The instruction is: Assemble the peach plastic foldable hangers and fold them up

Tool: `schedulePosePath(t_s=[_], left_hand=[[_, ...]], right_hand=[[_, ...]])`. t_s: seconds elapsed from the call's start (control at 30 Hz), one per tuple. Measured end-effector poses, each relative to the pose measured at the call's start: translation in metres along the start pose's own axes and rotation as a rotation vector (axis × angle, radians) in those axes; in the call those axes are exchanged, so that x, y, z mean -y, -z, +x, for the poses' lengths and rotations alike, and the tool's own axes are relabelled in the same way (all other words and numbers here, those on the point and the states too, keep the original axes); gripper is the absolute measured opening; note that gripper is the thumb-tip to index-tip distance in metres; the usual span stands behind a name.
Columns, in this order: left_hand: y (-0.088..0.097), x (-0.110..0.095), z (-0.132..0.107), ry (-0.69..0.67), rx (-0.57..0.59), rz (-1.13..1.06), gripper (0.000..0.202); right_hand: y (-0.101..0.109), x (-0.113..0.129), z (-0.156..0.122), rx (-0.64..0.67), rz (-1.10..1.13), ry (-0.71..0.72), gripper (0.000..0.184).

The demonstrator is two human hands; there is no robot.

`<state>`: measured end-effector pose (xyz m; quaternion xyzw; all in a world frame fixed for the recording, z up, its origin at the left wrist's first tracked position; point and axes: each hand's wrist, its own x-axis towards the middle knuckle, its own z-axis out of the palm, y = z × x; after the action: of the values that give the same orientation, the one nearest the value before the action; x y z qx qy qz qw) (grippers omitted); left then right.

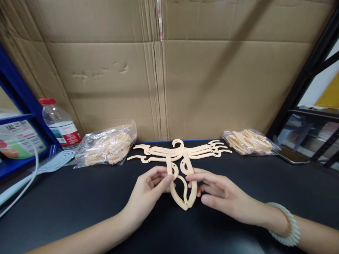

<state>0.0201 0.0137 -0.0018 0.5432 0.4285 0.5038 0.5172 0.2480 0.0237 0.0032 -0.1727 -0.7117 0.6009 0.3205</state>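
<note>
A cream plastic folding clothes hanger (pixel 194 192) is in front of me, its two arms folded up side by side and its curved hook lying between them. My left hand (pixel 148 188) pinches the left arm between thumb and fingers. On the other side, my right hand (pixel 222 194) has its fingers closed around the right arm, with the thumb a little apart from it. Just beyond the held hanger, several matching hangers (pixel 164 152) lie spread flat in a stack, hooks together at the middle.
Clear bags of cream hanger pieces lie at the left (pixel 106 150) and right (pixel 249 141). A red-capped bottle (pixel 63 128), a pale hairbrush (pixel 57 160) and a white cable (pixel 37 169) are at left. A phone-like dark slab (pixel 292 157) lies at right. Cardboard (pixel 198 77) stands behind the black table (pixel 100 197).
</note>
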Motion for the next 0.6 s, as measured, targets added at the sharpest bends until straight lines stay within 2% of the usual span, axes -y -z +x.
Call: schedulePosePath(t_s=[0.1,0.27,0.4,0.6], left_hand=[[0.001,0.002,0.001,0.024,-0.043,-0.014,0.031],[0.003,0.001,0.0,-0.013,0.017,0.165,0.032],[0.005,0.001,0.001,-0.023,0.052,0.235,0.034],[0.011,0.009,0.003,-0.058,0.111,0.328,0.033]], right_hand=[[0.003,-0.001,0.0,-0.027,-0.089,-0.001,0.034],[0.004,0.005,-0.001,0.069,-0.298,-0.03,0.032],[0.007,0.004,-0.001,0.065,-0.375,-0.028,0.032],[0.017,-0.006,-0.002,0.077,-0.733,-0.074,0.049]])
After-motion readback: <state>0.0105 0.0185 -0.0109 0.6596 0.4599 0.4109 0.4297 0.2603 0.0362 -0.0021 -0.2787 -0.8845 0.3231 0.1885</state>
